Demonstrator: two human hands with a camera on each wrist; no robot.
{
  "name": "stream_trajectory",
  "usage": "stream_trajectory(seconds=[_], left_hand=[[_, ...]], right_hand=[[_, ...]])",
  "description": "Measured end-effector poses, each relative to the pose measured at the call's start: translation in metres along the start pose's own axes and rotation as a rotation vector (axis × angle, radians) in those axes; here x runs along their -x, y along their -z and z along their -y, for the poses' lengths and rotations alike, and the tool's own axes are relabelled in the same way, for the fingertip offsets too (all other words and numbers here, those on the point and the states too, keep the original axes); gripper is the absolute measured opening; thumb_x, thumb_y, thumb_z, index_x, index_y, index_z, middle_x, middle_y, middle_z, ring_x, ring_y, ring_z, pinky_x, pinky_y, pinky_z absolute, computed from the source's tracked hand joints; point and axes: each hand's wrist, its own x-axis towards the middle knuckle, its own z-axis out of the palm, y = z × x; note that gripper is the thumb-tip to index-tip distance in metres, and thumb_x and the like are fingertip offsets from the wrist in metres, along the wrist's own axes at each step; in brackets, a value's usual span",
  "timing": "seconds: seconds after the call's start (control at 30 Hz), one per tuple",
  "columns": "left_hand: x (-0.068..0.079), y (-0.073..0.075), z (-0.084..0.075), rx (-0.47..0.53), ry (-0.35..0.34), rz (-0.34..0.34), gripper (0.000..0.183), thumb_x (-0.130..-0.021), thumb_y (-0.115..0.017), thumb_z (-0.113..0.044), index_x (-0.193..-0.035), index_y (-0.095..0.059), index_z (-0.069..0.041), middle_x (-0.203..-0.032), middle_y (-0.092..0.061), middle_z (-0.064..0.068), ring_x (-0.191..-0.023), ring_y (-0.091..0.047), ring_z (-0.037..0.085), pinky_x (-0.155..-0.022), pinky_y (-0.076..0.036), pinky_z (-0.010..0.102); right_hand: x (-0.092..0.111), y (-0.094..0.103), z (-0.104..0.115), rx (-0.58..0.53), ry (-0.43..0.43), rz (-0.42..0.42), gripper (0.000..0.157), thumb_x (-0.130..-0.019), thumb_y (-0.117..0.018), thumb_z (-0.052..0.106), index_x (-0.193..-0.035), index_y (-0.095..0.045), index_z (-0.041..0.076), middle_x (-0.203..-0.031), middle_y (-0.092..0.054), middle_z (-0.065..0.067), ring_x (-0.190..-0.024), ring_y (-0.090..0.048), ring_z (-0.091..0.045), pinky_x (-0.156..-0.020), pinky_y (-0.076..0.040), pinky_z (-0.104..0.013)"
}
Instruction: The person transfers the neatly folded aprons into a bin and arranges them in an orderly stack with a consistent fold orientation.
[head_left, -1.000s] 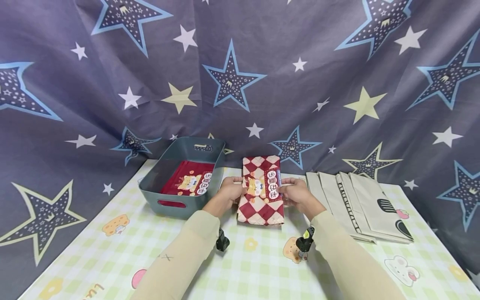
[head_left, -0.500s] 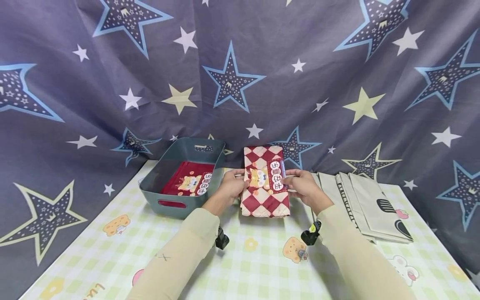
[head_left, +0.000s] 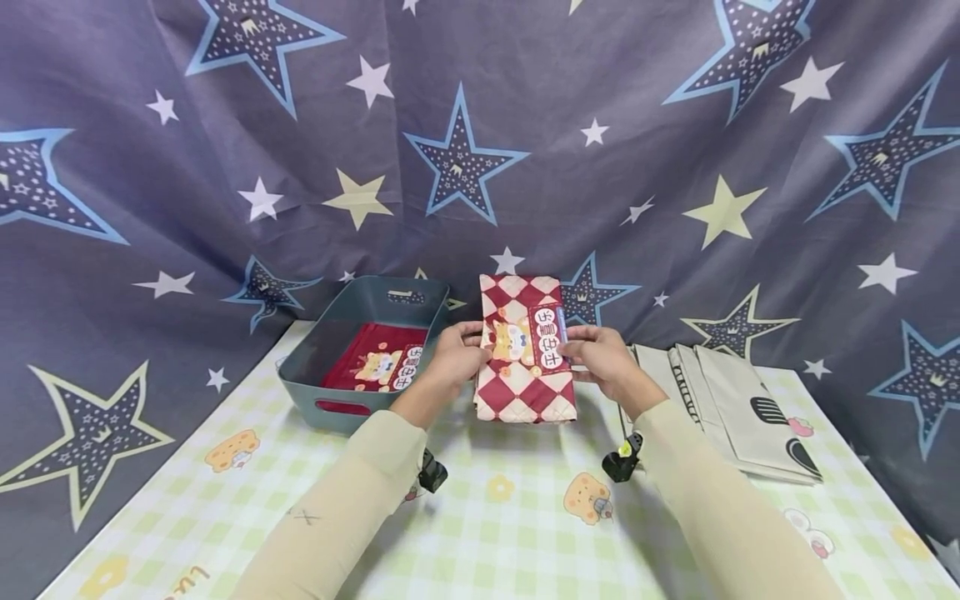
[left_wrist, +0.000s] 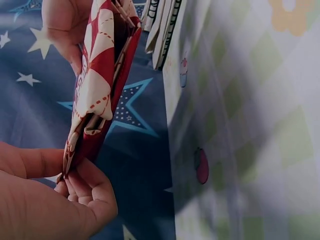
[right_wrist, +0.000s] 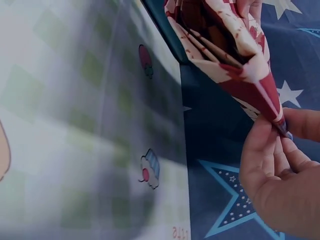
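A folded red-and-cream checked cloth [head_left: 525, 392], printed with a cartoon dog and a label of round characters, is held up over the table between both hands. On its left edge the left hand [head_left: 455, 358] pinches it, thumb on the front and fingers behind. The right hand [head_left: 606, 364] grips the opposite edge the same way. From the left wrist view, the cloth's layers [left_wrist: 95, 95] stand on edge above the left hand [left_wrist: 55, 200]. Its lower folds [right_wrist: 235, 65] gape in the right wrist view, where the right hand [right_wrist: 285, 185] pinches a corner.
A blue-grey plastic basket [head_left: 322, 412] stands left of the hands, with a folded dark red cloth [head_left: 356, 358] of similar print inside. Several folded cream cloths [head_left: 738, 412] overlap at the right. A starry curtain [head_left: 645, 100] hangs right behind the checked table [head_left: 495, 550].
The checked cloth has risen from low over the table and moved back toward the curtain, with both hands still on its edges. During the last half second it also shifted slightly left.
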Motion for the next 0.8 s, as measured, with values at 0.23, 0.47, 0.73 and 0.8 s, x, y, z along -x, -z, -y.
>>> stream_trajectory(seconds=[0.23, 0.47, 0.73, 0.8], left_hand=[[0.004, 0.012, -0.009, -0.008, -0.023, 0.011, 0.053, -0.091, -0.059, 0.013, -0.142, -0.052, 0.000, -0.120, -0.065, 0.020, -0.091, -0.066, 0.021, -0.065, -0.055, 0.027], [0.010, 0.024, -0.019, -0.043, -0.030, 0.030, 0.055, -0.093, -0.059, 0.010, -0.146, -0.049, -0.003, -0.124, -0.063, 0.019, -0.099, -0.065, 0.024, -0.070, -0.056, 0.027], [0.019, 0.042, -0.027, -0.053, -0.049, 0.048, 0.058, -0.093, -0.058, 0.011, -0.149, -0.046, -0.001, -0.129, -0.060, 0.021, -0.100, -0.063, 0.024, -0.066, -0.054, 0.024], [0.020, 0.047, -0.029, -0.063, -0.055, 0.047, 0.058, -0.094, -0.058, 0.011, -0.149, -0.046, -0.001, -0.129, -0.060, 0.020, -0.097, -0.062, 0.023, -0.064, -0.052, 0.023]], right_hand=[[0.000, -0.007, 0.010, -0.005, 0.005, 0.017, 0.040, -0.098, -0.064, 0.006, -0.136, -0.053, -0.001, -0.116, -0.060, -0.013, -0.094, -0.063, -0.020, -0.076, -0.060, -0.033], [0.005, -0.016, 0.020, -0.011, 0.023, 0.031, 0.042, -0.099, -0.063, 0.006, -0.139, -0.052, -0.001, -0.118, -0.063, -0.014, -0.095, -0.065, -0.021, -0.080, -0.060, -0.036], [0.010, -0.029, 0.029, -0.030, 0.060, 0.059, 0.040, -0.098, -0.064, 0.005, -0.136, -0.053, -0.003, -0.113, -0.065, -0.013, -0.092, -0.065, -0.020, -0.081, -0.061, -0.038], [0.010, -0.032, 0.031, -0.026, 0.066, 0.060, 0.039, -0.098, -0.064, 0.005, -0.135, -0.054, -0.003, -0.113, -0.065, -0.014, -0.093, -0.066, -0.021, -0.082, -0.061, -0.039]])
